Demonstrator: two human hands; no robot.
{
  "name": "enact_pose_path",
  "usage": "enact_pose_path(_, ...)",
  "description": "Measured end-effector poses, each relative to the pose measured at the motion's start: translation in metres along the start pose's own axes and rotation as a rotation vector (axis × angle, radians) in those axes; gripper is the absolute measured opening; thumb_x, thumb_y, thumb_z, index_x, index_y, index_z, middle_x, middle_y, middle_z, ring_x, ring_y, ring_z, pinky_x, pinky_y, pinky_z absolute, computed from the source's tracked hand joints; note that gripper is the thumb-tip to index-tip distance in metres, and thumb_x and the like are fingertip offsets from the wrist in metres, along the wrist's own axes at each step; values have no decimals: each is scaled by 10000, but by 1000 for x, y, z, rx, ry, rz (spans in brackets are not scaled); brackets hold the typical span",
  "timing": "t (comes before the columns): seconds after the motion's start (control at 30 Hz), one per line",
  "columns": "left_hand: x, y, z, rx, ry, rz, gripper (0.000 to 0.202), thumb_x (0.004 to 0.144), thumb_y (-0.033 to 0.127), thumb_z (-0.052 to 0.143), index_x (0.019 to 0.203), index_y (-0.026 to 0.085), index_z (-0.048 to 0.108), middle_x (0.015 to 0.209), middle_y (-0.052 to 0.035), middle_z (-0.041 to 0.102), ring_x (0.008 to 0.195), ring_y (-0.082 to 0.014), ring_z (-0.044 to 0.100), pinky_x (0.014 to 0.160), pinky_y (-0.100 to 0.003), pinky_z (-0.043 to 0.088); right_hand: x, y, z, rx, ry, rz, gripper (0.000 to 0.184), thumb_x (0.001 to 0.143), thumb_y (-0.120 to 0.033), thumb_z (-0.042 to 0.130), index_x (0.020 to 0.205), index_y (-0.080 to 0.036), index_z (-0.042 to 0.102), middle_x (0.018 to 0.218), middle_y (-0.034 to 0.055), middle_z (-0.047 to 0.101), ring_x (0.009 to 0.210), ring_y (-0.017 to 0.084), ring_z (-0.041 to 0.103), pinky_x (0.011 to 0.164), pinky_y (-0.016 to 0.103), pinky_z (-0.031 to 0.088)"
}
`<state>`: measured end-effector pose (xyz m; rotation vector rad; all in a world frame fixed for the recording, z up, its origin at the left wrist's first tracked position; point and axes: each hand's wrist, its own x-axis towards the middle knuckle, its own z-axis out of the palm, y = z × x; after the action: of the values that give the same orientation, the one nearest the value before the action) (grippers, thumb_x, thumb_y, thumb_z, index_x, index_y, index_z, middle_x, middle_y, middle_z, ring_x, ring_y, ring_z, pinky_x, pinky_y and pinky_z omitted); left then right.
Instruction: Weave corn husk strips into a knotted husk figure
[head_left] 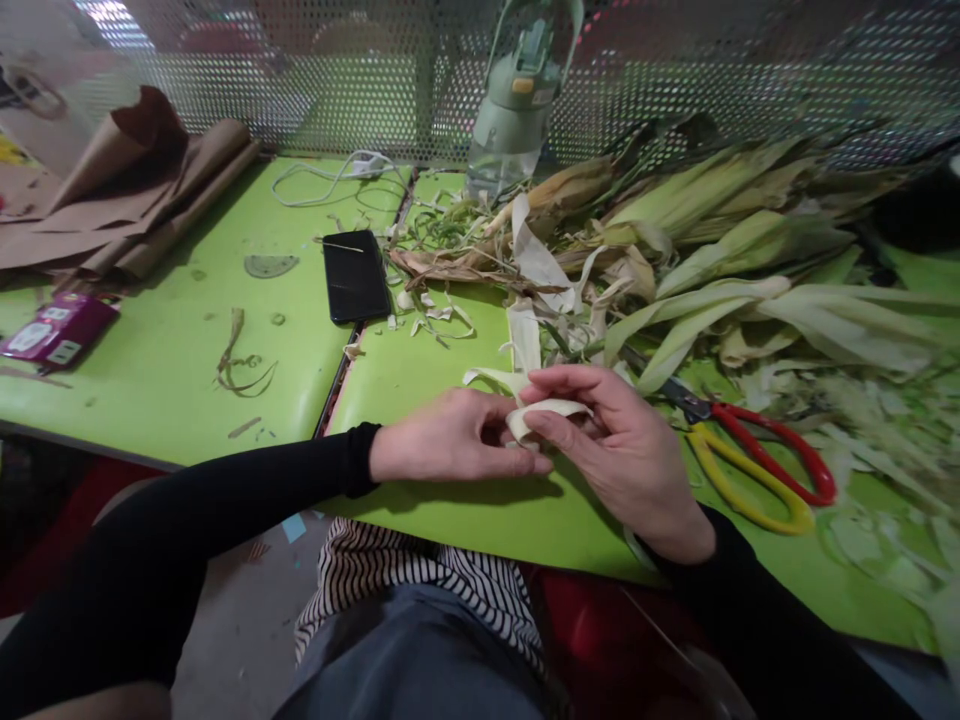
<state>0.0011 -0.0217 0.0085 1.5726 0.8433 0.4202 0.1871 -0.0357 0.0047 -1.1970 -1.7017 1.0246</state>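
Between my hands, near the front edge of the green table, is a folded strip of pale corn husk (551, 412). My left hand (457, 435) grips its left end, with thumb and fingers closed. From the other side, my right hand (619, 445) pinches the strip between thumb and fingers. Part of the strip is hidden by the fingers. Beyond the hands lie loose husk pieces (536, 265) and a heap of green and tan corn husks (720, 215). Scissors (750, 455) with one red and one yellow handle rest right of my right hand.
A black phone (356, 278) lies left of the husks. Behind stands a pale green water bottle (510, 125) before a perforated metal screen (345, 90). Brown paper (142, 200), a white cable (330, 185), a protractor (271, 265) and a purple box (60, 330) are further left.
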Motion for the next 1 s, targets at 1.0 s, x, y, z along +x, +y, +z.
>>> enact_pose_path(1.0,0,6,-12,-157,323,113,260,967,264,498,779,124,609,795,-55,705,709,-101,651,698,-212,513,17,8,-38,-778,-3,-311,190,918,-297,525,885,-207,688,969,83,723,869,261,665,722,416,509)
